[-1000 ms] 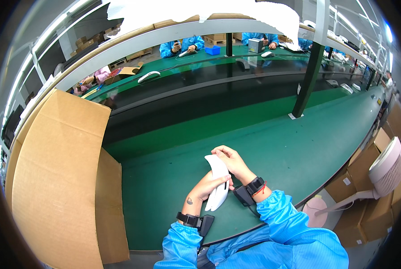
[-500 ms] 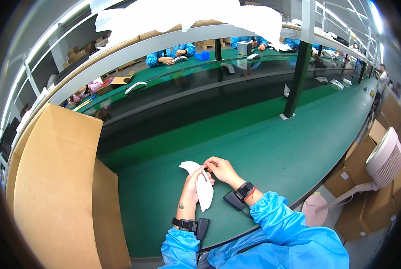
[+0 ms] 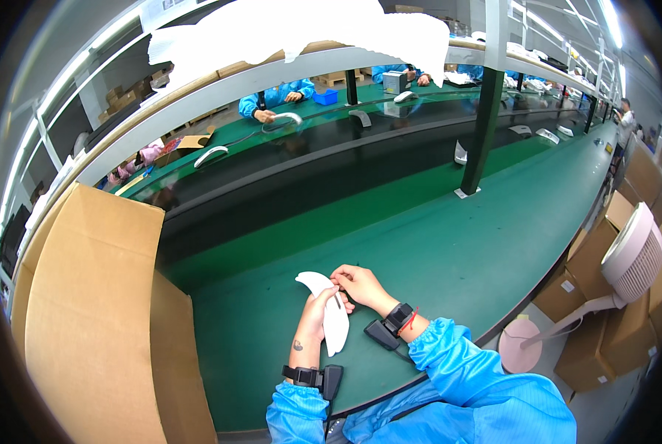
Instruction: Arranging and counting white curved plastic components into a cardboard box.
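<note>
A white, curved plastic piece [image 3: 336, 334] with a narrow dark slot lies in my left hand [image 3: 316, 317]. The thumb presses on its face and the fingers wrap behind it. Its pointed upper end tips to the left, and the lower end hangs above the green tabletop. My right hand [image 3: 363, 287] is closed in a pinch beside the piece's upper part, close to the left thumb. Whatever sits between those fingertips is too small or hidden to make out.
A large open cardboard box [image 3: 94, 274] stands on the left. Beyond the green bench [image 3: 420, 251] runs a dark conveyor belt [image 3: 286, 177] carrying white pieces, with a dark post [image 3: 483, 133] before it. A pink fan [image 3: 630, 255] and cartons [image 3: 586, 362] stand right. Co-workers sit opposite.
My two hands keep nearly the same hold on the white piece, with only slight finger movement. The view has shifted a little. Across the belt, a co-worker's hand has moved with a white piece.
</note>
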### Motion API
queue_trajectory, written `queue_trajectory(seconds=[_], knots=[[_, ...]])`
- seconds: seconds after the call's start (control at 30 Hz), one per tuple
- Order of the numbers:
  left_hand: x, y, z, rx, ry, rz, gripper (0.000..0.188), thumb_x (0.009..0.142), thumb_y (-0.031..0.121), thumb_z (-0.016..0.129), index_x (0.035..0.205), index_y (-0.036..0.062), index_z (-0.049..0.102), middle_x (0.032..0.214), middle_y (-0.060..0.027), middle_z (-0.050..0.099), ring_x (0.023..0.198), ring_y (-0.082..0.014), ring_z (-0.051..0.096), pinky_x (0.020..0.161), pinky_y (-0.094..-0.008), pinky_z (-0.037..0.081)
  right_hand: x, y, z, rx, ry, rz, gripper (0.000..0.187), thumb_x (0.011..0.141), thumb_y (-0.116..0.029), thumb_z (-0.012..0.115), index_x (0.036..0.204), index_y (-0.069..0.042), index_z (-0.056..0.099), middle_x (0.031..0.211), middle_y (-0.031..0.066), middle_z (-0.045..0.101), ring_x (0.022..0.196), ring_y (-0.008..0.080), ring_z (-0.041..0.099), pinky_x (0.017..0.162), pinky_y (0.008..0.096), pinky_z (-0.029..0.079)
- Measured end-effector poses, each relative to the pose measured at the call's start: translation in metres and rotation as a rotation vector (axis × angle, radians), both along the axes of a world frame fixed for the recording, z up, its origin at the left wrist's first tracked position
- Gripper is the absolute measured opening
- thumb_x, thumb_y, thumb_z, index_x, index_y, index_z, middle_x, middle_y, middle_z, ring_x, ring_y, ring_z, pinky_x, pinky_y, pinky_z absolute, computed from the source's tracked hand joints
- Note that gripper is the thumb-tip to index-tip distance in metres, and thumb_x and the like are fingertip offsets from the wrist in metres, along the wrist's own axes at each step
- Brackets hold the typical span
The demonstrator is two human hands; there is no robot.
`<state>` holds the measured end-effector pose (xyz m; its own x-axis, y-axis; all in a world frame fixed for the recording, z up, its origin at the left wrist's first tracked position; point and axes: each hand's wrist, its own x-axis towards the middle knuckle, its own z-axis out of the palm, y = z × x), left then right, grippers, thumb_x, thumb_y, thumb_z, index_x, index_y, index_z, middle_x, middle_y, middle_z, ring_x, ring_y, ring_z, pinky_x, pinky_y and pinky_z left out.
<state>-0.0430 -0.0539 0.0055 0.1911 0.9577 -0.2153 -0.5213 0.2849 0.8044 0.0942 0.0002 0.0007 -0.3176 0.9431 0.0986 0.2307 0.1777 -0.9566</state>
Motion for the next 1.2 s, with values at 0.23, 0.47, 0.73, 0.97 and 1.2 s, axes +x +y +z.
queue_trajectory(seconds=[0.23, 0.47, 0.73, 0.97, 1.2], knots=[[0.001, -0.002, 0.001, -0.003, 0.001, 0.008, 0.031, 0.089, 0.018, 0.053, 0.112, 0.0003, 0.045, 0.079, -0.0121, 0.061, 0.066, -0.0251, 0.064, 0.061, -0.0362, 0.055, 0.0, -0.003, 0.004, 0.006, -0.012, 0.003, 0.021, 0.091, -0.016, 0.051, 0.097, 0.001, 0.062, 0.085, 0.011, 0.069, 0.074, 0.0165, 0.065, 0.068, 0.0288, 0.051], [0.002, -0.001, 0.002, -0.009, 0.017, 0.014, 0.026, 0.089, 0.02, 0.053, 0.106, 0.0002, 0.05, 0.079, -0.0124, 0.061, 0.065, -0.0246, 0.064, 0.062, -0.0358, 0.056, 0.001, -0.002, 0.001, 0.044, -0.012, -0.005, 0.021, 0.09, -0.016, 0.051, 0.096, 0.001, 0.062, 0.081, 0.0108, 0.068, 0.069, 0.0165, 0.065, 0.064, 0.0291, 0.05], [0.002, -0.001, 0.003, -0.013, 0.033, 0.016, 0.025, 0.089, 0.02, 0.053, 0.106, 0.0008, 0.05, 0.08, -0.0121, 0.061, 0.065, -0.0243, 0.064, 0.062, -0.0358, 0.056, 0.0, -0.003, 0.003, 0.008, -0.011, 0.009, 0.021, 0.09, -0.015, 0.051, 0.096, 0.001, 0.062, 0.08, 0.0106, 0.068, 0.068, 0.0159, 0.064, 0.063, 0.0288, 0.05], [0.0, -0.002, 0.002, -0.003, 0.032, 0.016, 0.033, 0.088, 0.022, 0.054, 0.11, -0.0014, 0.048, 0.079, -0.0113, 0.061, 0.068, -0.0257, 0.064, 0.063, -0.0362, 0.055, -0.002, -0.001, 0.0, 0.035, -0.018, 0.014, 0.02, 0.091, -0.014, 0.051, 0.097, 0.002, 0.062, 0.083, 0.0106, 0.068, 0.07, 0.015, 0.064, 0.065, 0.0285, 0.051], [-0.004, -0.004, 0.001, -0.018, 0.014, 0.047, 0.037, 0.088, 0.02, 0.055, 0.117, -0.0001, 0.045, 0.079, -0.0119, 0.06, 0.069, -0.0261, 0.064, 0.066, -0.0381, 0.055, 0.033, 0.059, -0.004, -0.228, 0.436, 0.154, 0.022, 0.094, -0.008, 0.047, 0.113, 0.0, 0.053, 0.098, 0.0106, 0.058, 0.082, 0.0154, 0.06, 0.073, 0.0295, 0.055]])
